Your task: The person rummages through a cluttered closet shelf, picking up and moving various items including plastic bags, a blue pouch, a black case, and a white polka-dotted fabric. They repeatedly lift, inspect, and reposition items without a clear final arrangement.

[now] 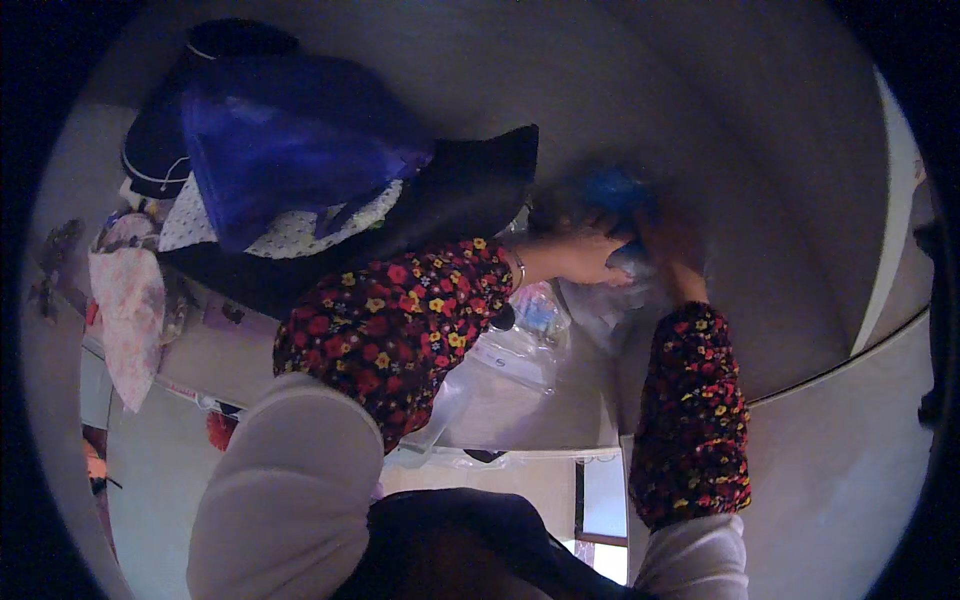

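Inside a dim, wall-sided space, my left hand reaches in with its fingers bent at a clear plastic bag. The thumb lies against the film, and the bag hangs crumpled below the fingers. Just above is a bright blue item, too blurred to name. My right hand comes up from the right beside the bag and the blue item. Shadow and blur hide its fingers, so its grip is unclear. Both forearms wear floral sleeve covers, and a bracelet circles the left wrist.
Left of my hands lies a pile with a dark wide-brimmed hat, blue fabric and dotted white cloth. A pink patterned cloth hangs over the shelf edge. More clear plastic packets lie near my left forearm. A pale panel edge stands at right.
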Available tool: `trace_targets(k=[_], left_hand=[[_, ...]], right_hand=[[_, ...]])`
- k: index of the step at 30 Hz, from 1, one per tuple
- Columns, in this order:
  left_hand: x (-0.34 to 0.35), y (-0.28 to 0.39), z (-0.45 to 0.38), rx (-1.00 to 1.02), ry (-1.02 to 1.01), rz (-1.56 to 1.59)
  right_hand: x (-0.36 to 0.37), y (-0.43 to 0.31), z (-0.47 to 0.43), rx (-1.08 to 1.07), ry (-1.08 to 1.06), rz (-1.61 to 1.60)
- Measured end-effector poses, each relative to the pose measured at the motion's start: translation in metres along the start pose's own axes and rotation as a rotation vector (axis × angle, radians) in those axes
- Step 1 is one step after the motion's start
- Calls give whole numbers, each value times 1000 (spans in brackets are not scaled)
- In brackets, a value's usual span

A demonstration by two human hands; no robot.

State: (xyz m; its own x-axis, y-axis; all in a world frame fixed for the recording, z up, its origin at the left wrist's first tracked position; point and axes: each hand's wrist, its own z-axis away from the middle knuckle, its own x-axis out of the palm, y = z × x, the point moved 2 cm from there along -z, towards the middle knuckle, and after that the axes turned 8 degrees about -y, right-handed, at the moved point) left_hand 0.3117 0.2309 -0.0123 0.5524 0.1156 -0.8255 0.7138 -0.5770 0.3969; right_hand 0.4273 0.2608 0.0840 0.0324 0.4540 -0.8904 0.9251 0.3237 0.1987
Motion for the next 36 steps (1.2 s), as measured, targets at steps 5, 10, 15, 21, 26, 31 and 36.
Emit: trace_targets(k=[5,10,15,21,26,31,36], left_hand=[[0,2,12,-64,57,-137],[-36,37,51,-2,-448,-646],[-120,71,126,107,-527,-555],[-242,33,256,-287,551,-435],[-232,-33,340,-1019,860,80],[-216,-54,339,-915,746,878],[-241,-41,321,-860,722,1038]], right_hand=[[2,-11,7,111,-89,-84],[5,-47,43,-97,340,-821],[-3,-127,67,-33,-439,-1872],[-33,-181,99,-244,-589,-1906],[-46,-199,95,-623,-518,-1981],[-38,-259,122,-804,-171,-951],[-25,-254,120,-702,-264,-1128]])
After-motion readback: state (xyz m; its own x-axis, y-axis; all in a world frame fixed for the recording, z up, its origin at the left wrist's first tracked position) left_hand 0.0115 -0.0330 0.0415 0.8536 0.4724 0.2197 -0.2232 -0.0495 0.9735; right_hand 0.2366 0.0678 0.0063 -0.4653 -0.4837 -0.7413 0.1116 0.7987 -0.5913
